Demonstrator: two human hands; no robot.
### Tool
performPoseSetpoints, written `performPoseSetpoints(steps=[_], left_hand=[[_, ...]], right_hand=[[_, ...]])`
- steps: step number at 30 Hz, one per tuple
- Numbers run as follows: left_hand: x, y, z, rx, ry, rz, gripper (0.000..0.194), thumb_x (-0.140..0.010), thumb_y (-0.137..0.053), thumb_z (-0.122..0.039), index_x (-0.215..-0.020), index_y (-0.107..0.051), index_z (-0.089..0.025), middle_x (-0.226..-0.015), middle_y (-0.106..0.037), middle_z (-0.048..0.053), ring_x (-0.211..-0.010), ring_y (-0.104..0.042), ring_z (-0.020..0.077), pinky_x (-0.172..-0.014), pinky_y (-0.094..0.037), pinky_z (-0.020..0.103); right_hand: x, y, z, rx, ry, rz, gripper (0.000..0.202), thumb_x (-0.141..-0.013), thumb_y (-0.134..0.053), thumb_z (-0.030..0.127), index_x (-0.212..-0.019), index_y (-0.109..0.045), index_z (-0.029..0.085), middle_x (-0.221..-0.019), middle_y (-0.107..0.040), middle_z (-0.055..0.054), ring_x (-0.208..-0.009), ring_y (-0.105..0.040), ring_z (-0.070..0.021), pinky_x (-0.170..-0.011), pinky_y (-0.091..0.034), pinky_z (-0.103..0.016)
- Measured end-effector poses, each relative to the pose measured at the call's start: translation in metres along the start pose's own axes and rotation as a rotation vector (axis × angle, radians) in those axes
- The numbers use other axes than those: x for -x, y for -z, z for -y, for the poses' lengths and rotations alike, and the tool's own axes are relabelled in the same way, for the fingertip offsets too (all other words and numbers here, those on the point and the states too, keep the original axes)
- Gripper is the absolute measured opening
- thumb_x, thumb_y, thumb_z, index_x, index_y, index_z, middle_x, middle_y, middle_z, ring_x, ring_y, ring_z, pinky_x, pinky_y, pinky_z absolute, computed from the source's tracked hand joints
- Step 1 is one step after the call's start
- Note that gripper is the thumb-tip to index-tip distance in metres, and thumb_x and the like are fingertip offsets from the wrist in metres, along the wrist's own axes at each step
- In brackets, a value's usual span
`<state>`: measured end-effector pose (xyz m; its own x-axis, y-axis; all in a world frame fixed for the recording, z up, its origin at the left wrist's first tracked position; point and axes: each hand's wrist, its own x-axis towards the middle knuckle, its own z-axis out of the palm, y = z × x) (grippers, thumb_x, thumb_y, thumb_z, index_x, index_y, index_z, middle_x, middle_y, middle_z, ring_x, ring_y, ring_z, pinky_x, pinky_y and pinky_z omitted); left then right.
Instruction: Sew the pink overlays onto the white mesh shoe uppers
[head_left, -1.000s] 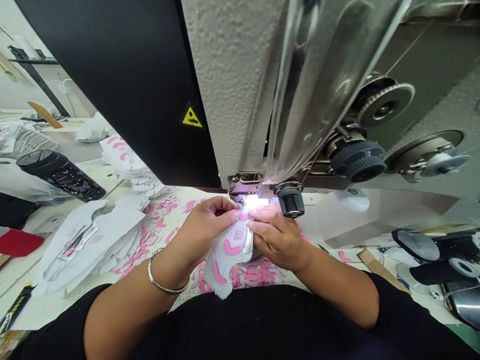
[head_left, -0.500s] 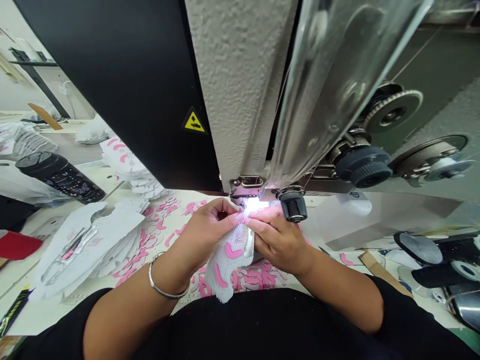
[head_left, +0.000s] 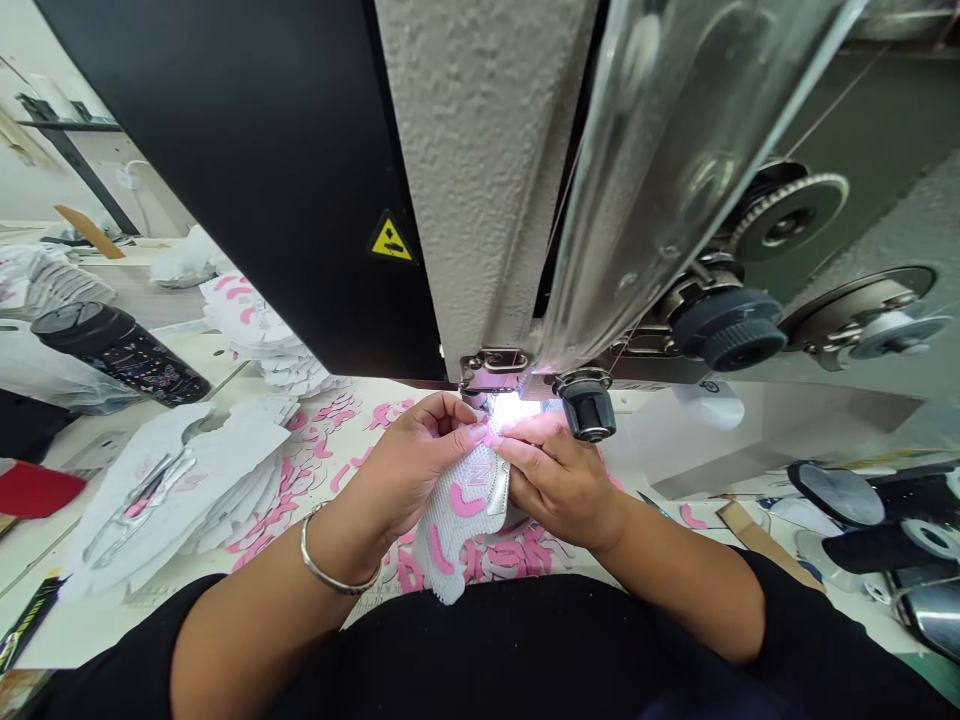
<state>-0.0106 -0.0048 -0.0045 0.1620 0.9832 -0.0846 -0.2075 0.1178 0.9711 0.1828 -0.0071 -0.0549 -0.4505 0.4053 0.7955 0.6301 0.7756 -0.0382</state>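
Note:
A white mesh fabric piece with pink curved patches and a silvery strip hangs below the lit needle area of a sewing machine. My left hand, with a bangle at the wrist, pinches the piece's upper left edge between thumb and fingers. From the right, my right hand grips the upper right edge, fingers bent, index fingertip on a small pink bit near the needle. The fingertips of both hands nearly meet there. Glare hides the needle point and the fabric's far end.
Many loose pink cutouts lie under and left of the hands. Stacked white pieces sit at the left, near a dark bottle. Black thread spools stand at the right. The machine head hangs low above the hands.

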Motion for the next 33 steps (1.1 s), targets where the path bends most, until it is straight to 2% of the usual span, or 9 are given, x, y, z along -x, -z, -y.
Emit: performPoseSetpoints(steps=[8,15,18,23,33], left_hand=[[-0.003,-0.006,-0.002,0.012,0.003,-0.057,0.024,-0.071,-0.080,-0.020,-0.088,-0.063,-0.019,-0.083,-0.062,-0.003,-0.077,-0.057,0.0096,-0.072,-0.048,0.022],[-0.004,-0.008,-0.005,-0.001,0.071,-0.074,0.026,-0.067,-0.080,-0.020,-0.088,-0.066,-0.018,-0.076,-0.063,-0.001,-0.071,-0.060,0.0116,-0.067,-0.050,0.024],[-0.007,-0.008,-0.006,0.024,0.074,-0.068,0.022,-0.066,-0.080,-0.018,-0.083,-0.066,-0.018,-0.072,-0.063,-0.002,-0.066,-0.060,0.0108,-0.062,-0.050,0.023],[-0.011,-0.009,-0.010,0.026,0.116,0.031,0.013,-0.066,-0.078,-0.017,-0.066,-0.064,-0.016,-0.061,-0.062,-0.002,-0.056,-0.058,0.0102,-0.053,-0.047,0.022],[-0.012,-0.006,-0.009,-0.011,0.142,0.000,0.013,-0.063,-0.076,-0.018,-0.065,-0.063,-0.017,-0.061,-0.060,-0.001,-0.056,-0.056,0.0122,-0.054,-0.043,0.025]], right_hand=[[-0.004,0.004,0.002,0.027,-0.001,0.003,0.029,-0.087,-0.060,0.018,-0.116,-0.064,0.021,-0.098,-0.070,-0.008,-0.096,-0.063,-0.0254,-0.085,-0.050,-0.046],[-0.005,0.006,0.003,0.038,-0.026,-0.003,0.025,-0.087,-0.061,0.019,-0.111,-0.066,0.022,-0.100,-0.071,-0.007,-0.091,-0.064,-0.0234,-0.080,-0.049,-0.044],[-0.007,0.005,0.005,0.046,-0.040,-0.014,0.023,-0.087,-0.060,0.018,-0.109,-0.067,0.023,-0.099,-0.071,-0.006,-0.091,-0.064,-0.0228,-0.079,-0.049,-0.043],[-0.010,0.007,0.007,0.035,-0.055,-0.010,0.023,-0.088,-0.061,0.018,-0.110,-0.067,0.020,-0.100,-0.072,-0.008,-0.090,-0.065,-0.0237,-0.079,-0.049,-0.043],[-0.009,0.007,0.006,0.039,-0.069,0.027,0.017,-0.089,-0.060,0.021,-0.102,-0.070,0.022,-0.096,-0.072,-0.006,-0.094,-0.063,-0.0241,-0.086,-0.047,-0.044]])
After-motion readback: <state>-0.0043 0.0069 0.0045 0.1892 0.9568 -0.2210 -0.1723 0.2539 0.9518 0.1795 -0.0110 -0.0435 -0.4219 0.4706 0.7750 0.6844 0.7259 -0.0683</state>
